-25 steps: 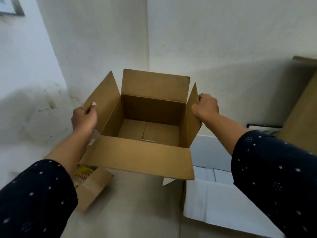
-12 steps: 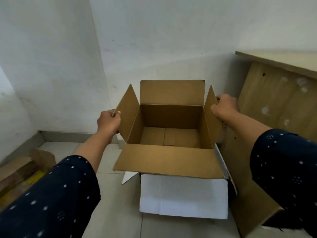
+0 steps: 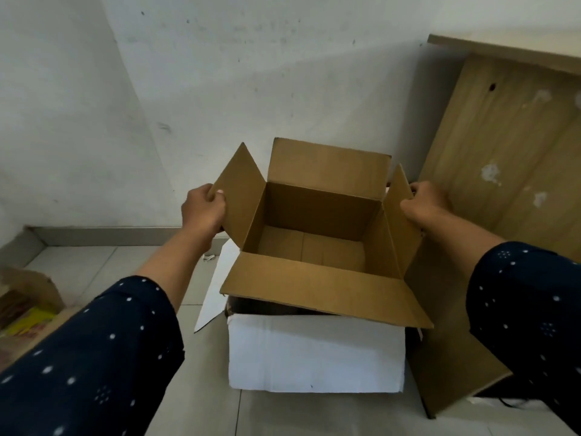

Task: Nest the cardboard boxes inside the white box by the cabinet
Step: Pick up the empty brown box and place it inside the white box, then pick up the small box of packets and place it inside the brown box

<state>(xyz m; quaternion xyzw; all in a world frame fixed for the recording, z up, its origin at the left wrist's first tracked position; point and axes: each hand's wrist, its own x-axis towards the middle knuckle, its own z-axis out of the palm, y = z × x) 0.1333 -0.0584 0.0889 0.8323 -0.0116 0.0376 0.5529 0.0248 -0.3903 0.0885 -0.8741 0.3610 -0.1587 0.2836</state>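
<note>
Sleeves point(image 3: 94, 347): dark navy, white-dotted, one on each forearm, nearest the camera.

White box point(image 3: 316, 354): on the tiled floor point(image 3: 94, 265), below and between the hands, top open; one white flap point(image 3: 217, 287) hangs out under the left forearm.

Cardboard box point(image 3: 314, 221): brown, all four flaps open, empty inside. Sits over the mouth of the white box, its near flap overhanging the white front wall. How far it has sunk in cannot be told.

Left hand point(image 3: 202, 210): closed on the edge of the box's left flap, thumb on the inner face.

Right hand point(image 3: 427, 204): clamped on the right flap's edge, fingers curled behind it.

Wooden cabinet point(image 3: 515, 152): just beyond and right of the right hand, touching or nearly touching the white box's side.

Second carton point(image 3: 28, 306): well left of the left arm, yellow packaging inside.

Wall point(image 3: 220, 73): white, scuffed, beyond both hands, grey skirting at its foot.
</note>
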